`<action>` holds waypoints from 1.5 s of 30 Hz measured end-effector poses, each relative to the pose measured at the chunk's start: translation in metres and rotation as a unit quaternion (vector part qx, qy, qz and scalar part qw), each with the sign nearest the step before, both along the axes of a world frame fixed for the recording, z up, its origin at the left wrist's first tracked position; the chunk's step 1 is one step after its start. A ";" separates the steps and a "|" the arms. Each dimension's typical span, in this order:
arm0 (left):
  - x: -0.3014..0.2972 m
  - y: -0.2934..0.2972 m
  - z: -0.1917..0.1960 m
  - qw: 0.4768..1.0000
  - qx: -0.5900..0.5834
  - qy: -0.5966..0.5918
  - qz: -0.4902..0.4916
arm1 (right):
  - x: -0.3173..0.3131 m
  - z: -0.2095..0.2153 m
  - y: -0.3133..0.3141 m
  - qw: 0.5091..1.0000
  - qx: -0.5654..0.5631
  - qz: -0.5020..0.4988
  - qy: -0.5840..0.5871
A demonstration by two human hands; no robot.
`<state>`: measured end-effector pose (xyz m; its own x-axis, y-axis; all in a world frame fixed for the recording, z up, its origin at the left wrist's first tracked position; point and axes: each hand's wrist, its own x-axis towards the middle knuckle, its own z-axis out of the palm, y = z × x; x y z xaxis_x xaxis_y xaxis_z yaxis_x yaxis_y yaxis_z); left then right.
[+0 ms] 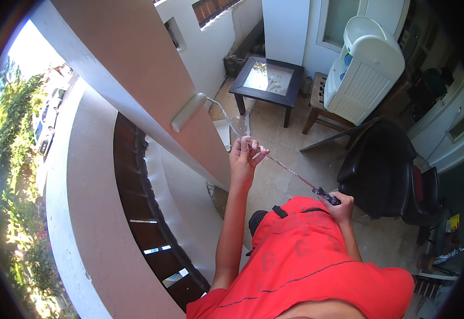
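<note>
A paint roller (189, 112) with a pale cylindrical sleeve rests against the side of a pinkish-beige pillar (136, 58). From the sleeve a bent, paint-spattered metal rod runs back toward my body. My left hand (245, 158) pinches this rod partway along, thumb and fingers closed on it, with whitish paint smears on the fingertips. At the rod's near end, my right hand (342, 207) is wrapped around the roller's dark handle (327, 196), close to my red shirt.
A low dark table (266, 80) with a glass top stands ahead. To its right, a white plastic drawer unit (367, 72) sits on a wooden stool (322, 109). A black chair (378, 170) is at my right. A curved balcony parapet (91, 191) runs along my left, with plants and parked cars beyond.
</note>
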<state>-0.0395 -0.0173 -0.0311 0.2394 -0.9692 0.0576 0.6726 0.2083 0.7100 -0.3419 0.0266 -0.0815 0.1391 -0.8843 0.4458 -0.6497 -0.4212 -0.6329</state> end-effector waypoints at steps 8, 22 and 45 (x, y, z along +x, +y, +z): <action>-0.006 -0.013 -0.015 0.999 -0.017 0.005 0.030 | 0.015 0.009 -0.027 0.975 0.188 0.031 0.111; -0.031 -0.009 0.003 0.997 0.029 -0.031 0.060 | 0.010 0.021 -0.047 0.956 0.267 -0.007 0.120; -0.086 -0.196 0.012 0.977 0.061 -0.168 0.112 | -0.003 -0.038 -0.201 0.979 0.191 -0.067 0.032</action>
<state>-0.1254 -0.2138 -0.0187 0.4332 -0.8996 0.0561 0.3442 0.2227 0.9121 -0.3453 -0.1742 -0.1198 0.0264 -0.9970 0.0732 -0.7261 -0.0695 -0.6841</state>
